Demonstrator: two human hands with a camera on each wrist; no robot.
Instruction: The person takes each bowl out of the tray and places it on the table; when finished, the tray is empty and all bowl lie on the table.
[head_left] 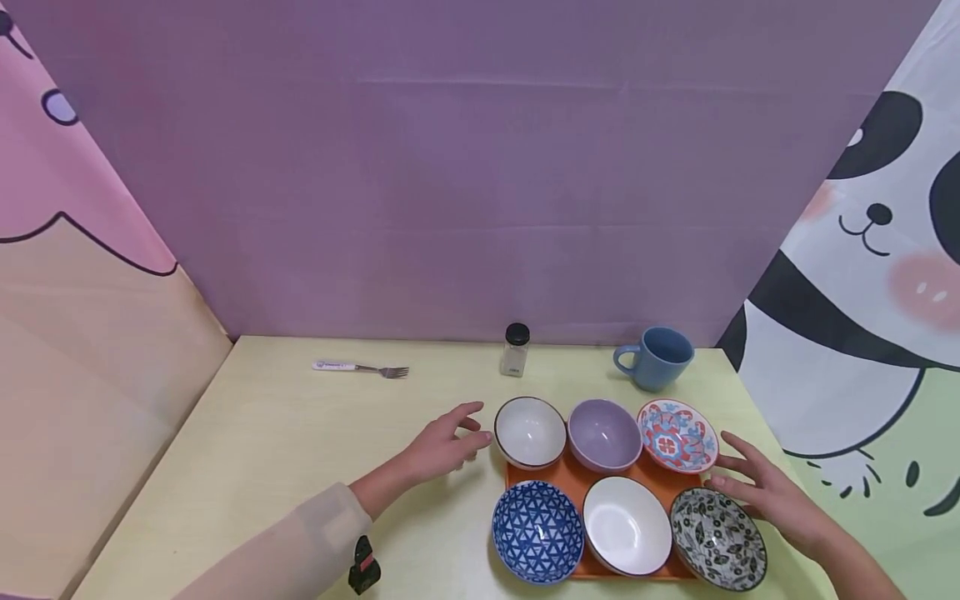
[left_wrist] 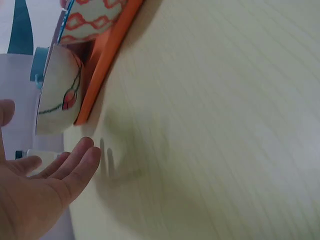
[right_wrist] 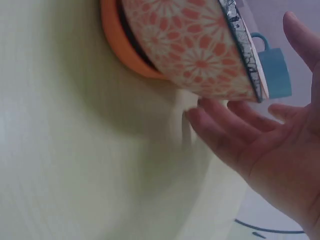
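Bowls hide much of the orange tray near the right fingers.

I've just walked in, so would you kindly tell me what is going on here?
A person has both bare hands beside six round bowls on an orange tray. The left hand is open near the white, dark-rimmed bowl at the far left. The right hand is by the red-and-blue patterned bowl and the black-and-white floral bowl; whether it touches either is unclear. Neither hand grips anything.
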